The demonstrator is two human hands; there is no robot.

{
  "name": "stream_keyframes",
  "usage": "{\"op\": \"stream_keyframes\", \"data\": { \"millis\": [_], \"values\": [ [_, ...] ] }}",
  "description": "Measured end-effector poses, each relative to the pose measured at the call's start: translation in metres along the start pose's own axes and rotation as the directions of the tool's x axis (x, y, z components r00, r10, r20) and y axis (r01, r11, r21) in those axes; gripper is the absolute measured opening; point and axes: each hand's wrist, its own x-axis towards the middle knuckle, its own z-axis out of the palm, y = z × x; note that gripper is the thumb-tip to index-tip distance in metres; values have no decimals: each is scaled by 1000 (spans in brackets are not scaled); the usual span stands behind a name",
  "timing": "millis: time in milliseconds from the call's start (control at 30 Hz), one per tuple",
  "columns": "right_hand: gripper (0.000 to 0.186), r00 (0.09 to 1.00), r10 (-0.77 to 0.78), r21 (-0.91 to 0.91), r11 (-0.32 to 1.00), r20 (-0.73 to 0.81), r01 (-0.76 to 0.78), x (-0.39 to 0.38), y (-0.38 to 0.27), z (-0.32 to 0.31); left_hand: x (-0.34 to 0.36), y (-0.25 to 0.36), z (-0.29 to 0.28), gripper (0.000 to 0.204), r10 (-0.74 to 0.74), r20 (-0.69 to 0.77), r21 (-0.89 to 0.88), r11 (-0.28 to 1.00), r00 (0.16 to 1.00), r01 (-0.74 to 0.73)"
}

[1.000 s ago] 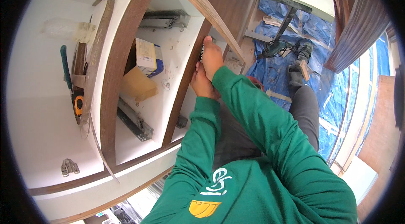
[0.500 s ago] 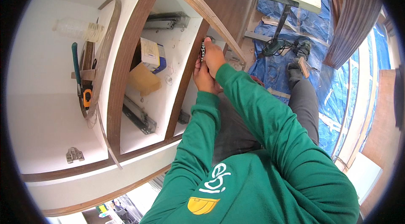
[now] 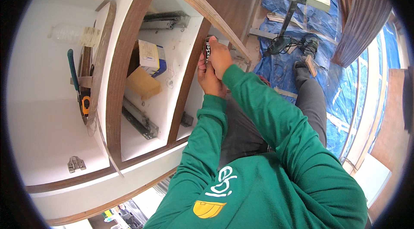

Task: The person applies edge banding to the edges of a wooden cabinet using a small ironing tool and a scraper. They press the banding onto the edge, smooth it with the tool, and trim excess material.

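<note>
Both my hands are together at the brown front edge of a cabinet divider point(image 3: 189, 80). Between them is a short black object with pale lettering point(image 3: 208, 51), standing lengthwise against that edge; its exact kind does not show. My right hand point(image 3: 220, 59) is closed around its near side, the thumb near its top. My left hand point(image 3: 210, 81) is just below, its fingers curled up against the lower part of the object. The palms hide much of it.
Left, inside the white cabinet, are an open carton point(image 3: 149, 57), drawer slides point(image 3: 140, 119), a plastic bottle point(image 3: 75, 34), an orange tape measure point(image 3: 86, 105) and a metal hinge point(image 3: 76, 164). A wooden strip point(image 3: 202, 6) slants overhead. Blue sheeting point(image 3: 338, 95) and a corded power tool point(image 3: 278, 45) lie right.
The view has shifted slightly, so the cabinet's contents sit a little further left. Both hands stay on the black object, more of whose lettered side shows now.
</note>
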Motion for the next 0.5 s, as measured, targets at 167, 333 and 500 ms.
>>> {"op": "stream_keyframes", "data": {
  "millis": [167,333,500],
  "values": [
    [44,998,-57,-21,998,-39,56,1,0,6,4,11,4,24,-41,-48,60,997,998,43],
    [41,996,-51,2,999,-75,51,5,2,11,9,13,5,23,-21,-108,82,996,994,30],
    [43,997,-31,-34,999,-74,29,3,-4,13,15,9,3,19,15,-68,75,997,998,-10]
  ]
}}
